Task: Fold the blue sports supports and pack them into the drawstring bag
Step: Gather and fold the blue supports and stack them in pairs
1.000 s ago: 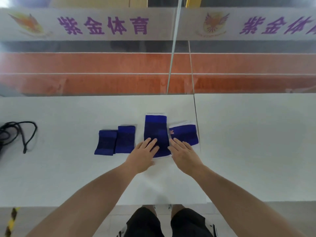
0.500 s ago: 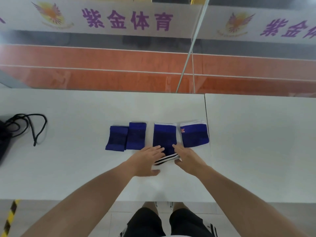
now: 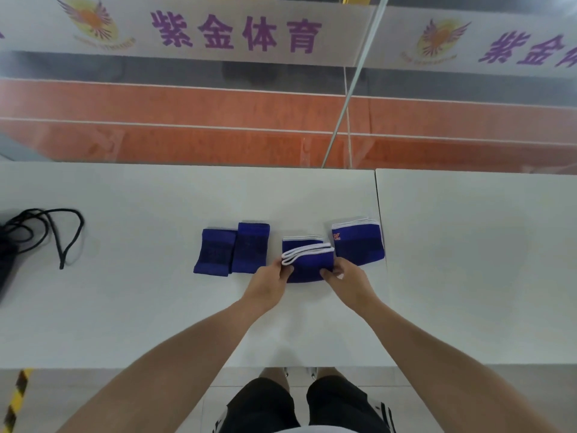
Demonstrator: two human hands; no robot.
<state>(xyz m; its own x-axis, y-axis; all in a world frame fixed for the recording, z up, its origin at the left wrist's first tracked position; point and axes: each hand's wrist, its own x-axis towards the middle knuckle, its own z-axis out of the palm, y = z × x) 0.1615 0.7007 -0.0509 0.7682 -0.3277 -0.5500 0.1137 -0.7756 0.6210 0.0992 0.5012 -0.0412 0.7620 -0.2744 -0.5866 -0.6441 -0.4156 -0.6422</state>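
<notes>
As left hand (image 3: 267, 284), right hand (image 3: 351, 282) pinch one support (image 3: 309, 264), three supports (image 3: 215, 256) (image 3: 251, 246) (image 3: 359, 243) beside

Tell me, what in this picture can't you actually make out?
- Bag: head view, cut off by the left edge; only its cord shows fully.
- Left hand and right hand: head view, their fingers are mostly hidden under the middle support they grip.
- Logo on the right support: head view, too small to read.
</notes>
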